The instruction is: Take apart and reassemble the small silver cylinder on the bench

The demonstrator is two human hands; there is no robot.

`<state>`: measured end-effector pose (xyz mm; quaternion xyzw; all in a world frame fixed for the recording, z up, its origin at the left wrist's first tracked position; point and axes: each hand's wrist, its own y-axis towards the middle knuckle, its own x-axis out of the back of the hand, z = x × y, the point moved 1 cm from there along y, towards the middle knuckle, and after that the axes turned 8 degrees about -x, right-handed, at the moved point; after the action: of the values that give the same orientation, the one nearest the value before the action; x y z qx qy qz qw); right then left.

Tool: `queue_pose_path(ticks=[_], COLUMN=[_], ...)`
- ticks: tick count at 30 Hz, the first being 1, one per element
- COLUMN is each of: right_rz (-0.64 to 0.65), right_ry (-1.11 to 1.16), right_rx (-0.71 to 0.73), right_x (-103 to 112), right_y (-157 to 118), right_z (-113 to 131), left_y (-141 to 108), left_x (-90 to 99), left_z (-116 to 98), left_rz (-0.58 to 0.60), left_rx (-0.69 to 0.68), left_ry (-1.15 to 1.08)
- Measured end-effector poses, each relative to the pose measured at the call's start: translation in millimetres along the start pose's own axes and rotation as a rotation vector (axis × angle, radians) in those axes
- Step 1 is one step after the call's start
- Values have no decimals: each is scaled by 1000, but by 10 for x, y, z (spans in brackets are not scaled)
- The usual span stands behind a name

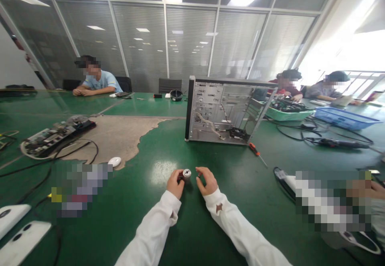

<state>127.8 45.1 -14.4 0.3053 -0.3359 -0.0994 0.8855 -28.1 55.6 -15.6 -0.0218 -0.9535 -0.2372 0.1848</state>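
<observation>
Near the middle of the table, my left hand grips a small cylinder with a white top from its left side. Dark holes or marks show on its round top face, and the cylinder stands about upright. My right hand is just to the right of it, apart from the cylinder, with thumb and forefinger curved and a gap between their tips. A tiny dark spot shows in that gap; I cannot make out what it is. Beyond both hands stands an opened computer case with wires inside.
An orange-handled screwdriver lies by the case. To the right are a green basket of cables, a blue basket and a corded tool. At left lie a circuit assembly, a white disc and phones. Several people sit around the table.
</observation>
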Motion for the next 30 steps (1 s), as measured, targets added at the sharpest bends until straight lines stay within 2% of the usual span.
queue_pose_path(ticks=[6, 13, 16, 20, 26, 30], right_rz=[142, 198, 148, 63, -9, -23], right_ry=[-52, -170, -252, -434, -831, -1075], right_rx=[105, 108, 62, -32, -313, -507], right_x=[-2, 339, 554, 952, 1697, 2077], right_y=[-87, -213, -310, -487, -699, -761], right_z=[250, 320, 179, -178, -734, -937], left_y=[-8, -39, -38, -28, -12, 0], left_x=[29, -10, -29, -32, -36, -24], left_z=[-73, -132, -122, -90, -80, -128], left_rz=[120, 261, 270, 261, 270, 266], left_rx=[-7, 1, 21, 29, 50, 63], left_ry=[7, -41, -83, -102, -122, -105])
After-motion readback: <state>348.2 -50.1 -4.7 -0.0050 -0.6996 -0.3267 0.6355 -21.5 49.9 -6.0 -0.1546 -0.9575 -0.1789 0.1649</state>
